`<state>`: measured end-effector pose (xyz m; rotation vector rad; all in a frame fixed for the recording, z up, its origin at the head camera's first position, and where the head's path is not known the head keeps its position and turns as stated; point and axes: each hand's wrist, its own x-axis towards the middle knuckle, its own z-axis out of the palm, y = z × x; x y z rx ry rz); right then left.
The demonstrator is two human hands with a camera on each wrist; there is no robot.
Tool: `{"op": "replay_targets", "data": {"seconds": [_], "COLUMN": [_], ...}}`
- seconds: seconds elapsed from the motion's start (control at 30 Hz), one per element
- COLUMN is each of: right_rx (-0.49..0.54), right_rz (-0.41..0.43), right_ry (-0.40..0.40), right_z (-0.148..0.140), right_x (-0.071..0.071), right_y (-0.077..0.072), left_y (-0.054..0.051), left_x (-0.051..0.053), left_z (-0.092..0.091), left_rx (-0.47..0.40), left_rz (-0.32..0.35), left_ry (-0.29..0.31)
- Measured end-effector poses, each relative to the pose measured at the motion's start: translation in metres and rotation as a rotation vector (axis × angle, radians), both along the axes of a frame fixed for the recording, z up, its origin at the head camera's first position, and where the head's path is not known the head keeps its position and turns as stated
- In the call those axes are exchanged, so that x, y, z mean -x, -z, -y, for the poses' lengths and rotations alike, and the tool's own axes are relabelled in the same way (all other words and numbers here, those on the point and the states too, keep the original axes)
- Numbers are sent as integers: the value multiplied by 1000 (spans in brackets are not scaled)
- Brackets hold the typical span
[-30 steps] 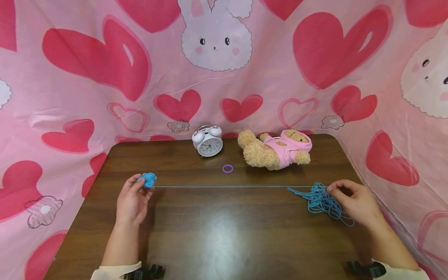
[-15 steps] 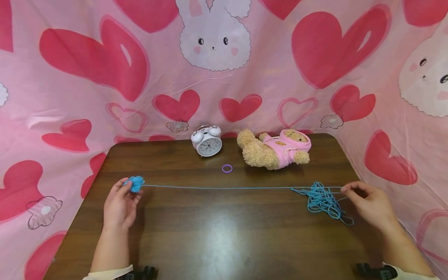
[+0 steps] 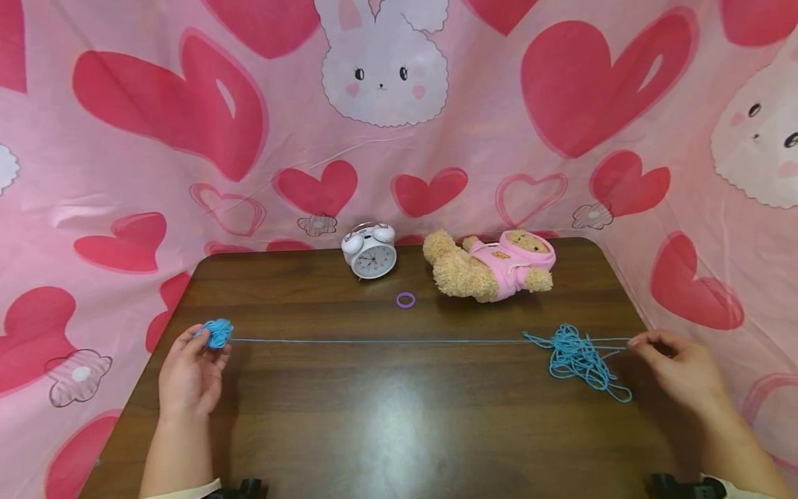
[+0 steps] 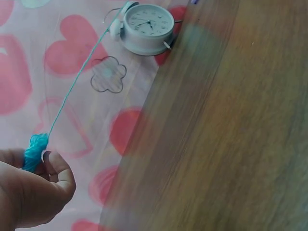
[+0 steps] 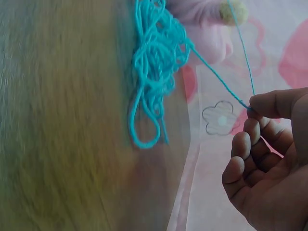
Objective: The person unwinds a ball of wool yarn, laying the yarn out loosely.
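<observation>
My left hand [image 3: 192, 378] pinches a small wound ball of blue yarn [image 3: 218, 333] at the left of the table. From it one strand [image 3: 374, 342] runs taut across to my right hand [image 3: 682, 371], whose thumb and forefinger pinch it near the right edge. A loose, tangled heap of blue yarn [image 3: 576, 357] lies on the table just left of the right hand. In the right wrist view a second strand [image 5: 216, 74] leads from the heap [image 5: 159, 53] up to the same pinch. The left wrist view has the ball [image 4: 36, 151] between thumb and fingers.
A white twin-bell alarm clock [image 3: 373, 253] stands at the back of the brown table [image 3: 386, 423]. Right of it a teddy bear in a pink hoodie [image 3: 492, 267] lies on its back. A purple ring [image 3: 406, 300] lies in front of them. Pink heart-print cloth [image 3: 299, 125] hangs behind and beside.
My hands have moved apart, the left one leftward with the yarn ball and the right one rightward. The strand between them is longer, and yarn now stretches from the heap to the right hand.
</observation>
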<state>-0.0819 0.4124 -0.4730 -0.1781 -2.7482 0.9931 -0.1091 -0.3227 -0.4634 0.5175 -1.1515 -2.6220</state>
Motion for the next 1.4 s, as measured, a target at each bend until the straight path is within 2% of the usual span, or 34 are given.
{"op": "replay_targets", "data": {"seconds": [0.17,0.37,0.5,0.67,0.87,1.1,1.23,1.4], "right_rx": [-45,-43,-74,-91,-107,-115,-123,-124], "right_rz": [19,36,67,107,151,126,114,58], "right_ry": [3,3,-28,-65,-84,-116,-110,-95], "right_z": [-11,-17,-15,-8,-4,-5,-4,6], "right_x": [0,1,3,5,8,9,9,10], "right_y": [4,13,20,23,23,22,19,16], "left_y": [-1,0,3,5,4,3,3,3], "left_x": [-3,-4,-3,0,3,5,6,9], "left_z": [5,7,4,-3,-10,-16,-20,-26], "left_rx": [-12,-39,-57,-17,5,12,23,40], "left_rz": [-18,-20,-33,-31,-29,-51,-39,-48], "left_ry": [-12,-29,-6,35,58,91,110,134]}}
